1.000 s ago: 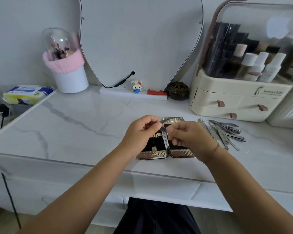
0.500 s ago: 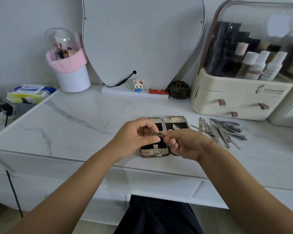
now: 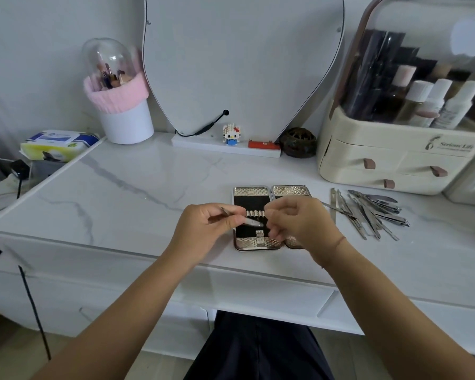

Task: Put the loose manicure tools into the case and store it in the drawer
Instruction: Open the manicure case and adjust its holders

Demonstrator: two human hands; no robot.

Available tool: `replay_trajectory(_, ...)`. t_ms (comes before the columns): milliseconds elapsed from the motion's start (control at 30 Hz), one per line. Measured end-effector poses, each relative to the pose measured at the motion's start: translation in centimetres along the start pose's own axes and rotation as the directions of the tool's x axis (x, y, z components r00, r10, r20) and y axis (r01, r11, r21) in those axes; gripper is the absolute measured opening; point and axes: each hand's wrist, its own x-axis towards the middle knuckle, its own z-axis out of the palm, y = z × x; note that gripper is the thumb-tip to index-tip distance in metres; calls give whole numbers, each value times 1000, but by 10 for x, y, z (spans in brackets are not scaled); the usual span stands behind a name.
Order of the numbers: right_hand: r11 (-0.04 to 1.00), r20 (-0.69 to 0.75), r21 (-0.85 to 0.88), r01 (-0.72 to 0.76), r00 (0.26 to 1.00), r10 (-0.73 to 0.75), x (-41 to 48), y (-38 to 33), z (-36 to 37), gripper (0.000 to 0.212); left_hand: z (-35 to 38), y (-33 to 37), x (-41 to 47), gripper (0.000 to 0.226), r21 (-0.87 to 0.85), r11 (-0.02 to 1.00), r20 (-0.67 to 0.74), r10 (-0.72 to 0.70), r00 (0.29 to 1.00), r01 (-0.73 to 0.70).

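Mid-frame, over open case (image 3: pixel 251 200): left hand (image 3: pixel 203 229) pinches slim metal tool (image 3: pixel 247 220); right hand (image 3: pixel 299 223) fingertips curled, grips its other end.

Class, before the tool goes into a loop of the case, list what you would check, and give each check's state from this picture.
1. Case lies open, flat on the table: ok.
2. Tool held in left hand: ok.
3. Right hand in grip on the tool: cannot tell.
4. Loops free: ok.
5. Tool tip lined up with a loop: cannot tell.
6. Loose tools apart from the case: ok.
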Motion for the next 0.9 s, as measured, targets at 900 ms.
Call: replay_trajectory(900, 768, -72, -585, 261, 927, -369, -11, 33, -19, 16, -11, -4, -6, 16, 289, 952, 161, 55, 985, -100)
